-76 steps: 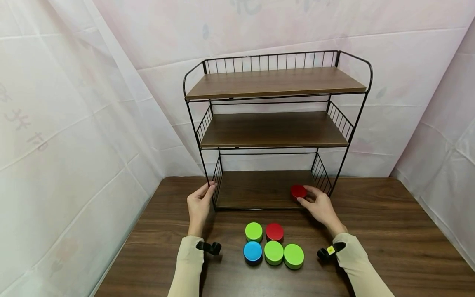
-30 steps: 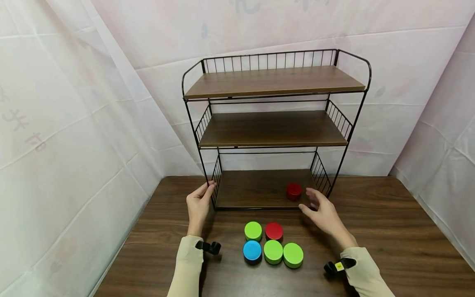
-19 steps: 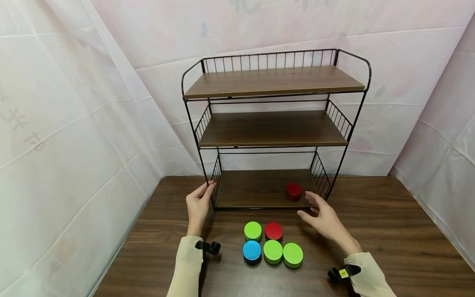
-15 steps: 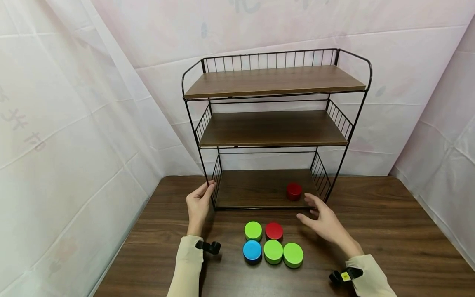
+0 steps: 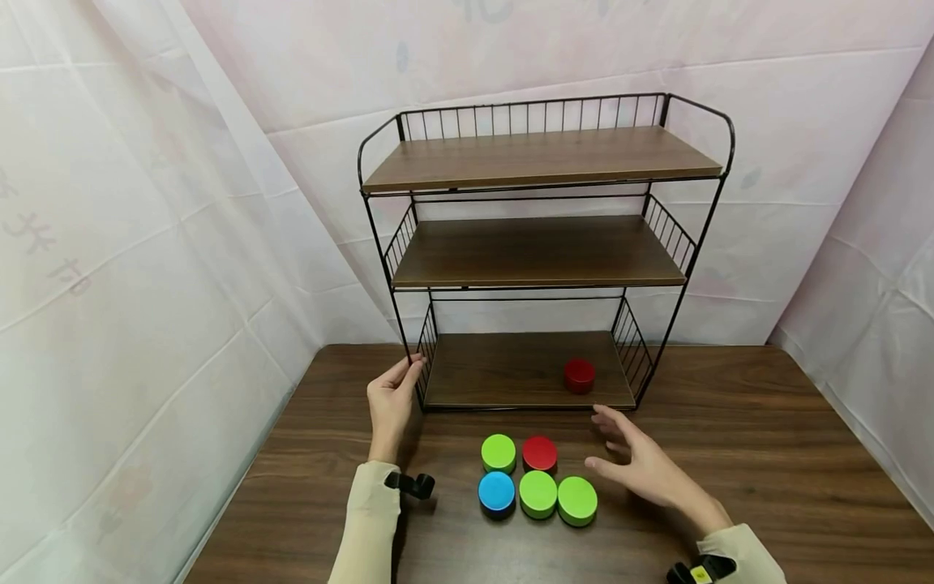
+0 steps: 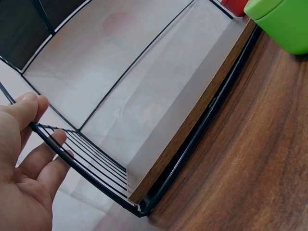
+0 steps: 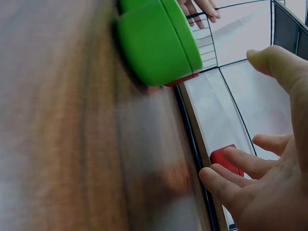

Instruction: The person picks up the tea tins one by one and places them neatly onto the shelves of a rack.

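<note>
My left hand (image 5: 392, 399) pinches the left front post of a black wire rack (image 6: 98, 190) between thumb and forefinger; the other fingers reach behind the wire. The rack bears three brown wooden shelves. On the bottom shelf (image 5: 503, 369), toward the right, sits a small round red container (image 5: 580, 376). Just in front of the rack's right part, my right hand (image 5: 642, 464) hovers with fingers spread, holding nothing. Left of it on the table stand a second red container (image 5: 540, 454), a blue one (image 5: 497, 493) and three green ones, the nearest green container (image 5: 577, 500) close to my thumb.
The brown wooden table (image 5: 292, 487) runs out to both sides of the rack. White cloth (image 5: 182, 243) hangs behind and beside it. The middle shelf (image 5: 536, 251) and top shelf (image 5: 540, 158) overhang the bottom one.
My right hand has let go of the red container on the bottom shelf and drawn back toward me, toward the table containers. The left hand has kept its grip on the post.
</note>
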`<action>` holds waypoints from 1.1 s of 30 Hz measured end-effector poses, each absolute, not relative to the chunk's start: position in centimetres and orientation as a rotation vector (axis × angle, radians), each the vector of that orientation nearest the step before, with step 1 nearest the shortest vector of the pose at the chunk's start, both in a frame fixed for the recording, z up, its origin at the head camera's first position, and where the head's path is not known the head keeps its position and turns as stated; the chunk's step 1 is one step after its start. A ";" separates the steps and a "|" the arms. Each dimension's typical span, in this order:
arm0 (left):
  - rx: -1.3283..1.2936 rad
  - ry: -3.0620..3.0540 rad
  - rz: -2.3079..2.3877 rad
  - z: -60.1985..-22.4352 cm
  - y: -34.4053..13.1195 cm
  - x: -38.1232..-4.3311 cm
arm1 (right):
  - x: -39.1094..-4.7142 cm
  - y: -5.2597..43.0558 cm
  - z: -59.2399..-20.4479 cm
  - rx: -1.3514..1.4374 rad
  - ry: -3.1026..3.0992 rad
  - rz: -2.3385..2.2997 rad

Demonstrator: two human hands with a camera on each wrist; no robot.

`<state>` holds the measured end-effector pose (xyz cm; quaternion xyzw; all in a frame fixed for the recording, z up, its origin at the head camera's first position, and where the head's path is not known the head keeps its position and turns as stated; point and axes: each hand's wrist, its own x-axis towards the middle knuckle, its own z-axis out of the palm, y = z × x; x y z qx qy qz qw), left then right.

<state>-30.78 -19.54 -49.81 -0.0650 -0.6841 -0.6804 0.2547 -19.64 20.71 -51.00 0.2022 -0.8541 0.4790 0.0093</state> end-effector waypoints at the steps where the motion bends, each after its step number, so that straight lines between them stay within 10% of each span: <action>1: -0.180 -1.855 -1.846 -49.9 -19.5 -30.8 | -19.5 20.7 -51.1 0.646 -2.666 1.499; 33: -0.159 -1.876 -1.829 -47.8 -18.8 -29.2 | -16.2 20.2 -52.2 0.948 -2.677 1.619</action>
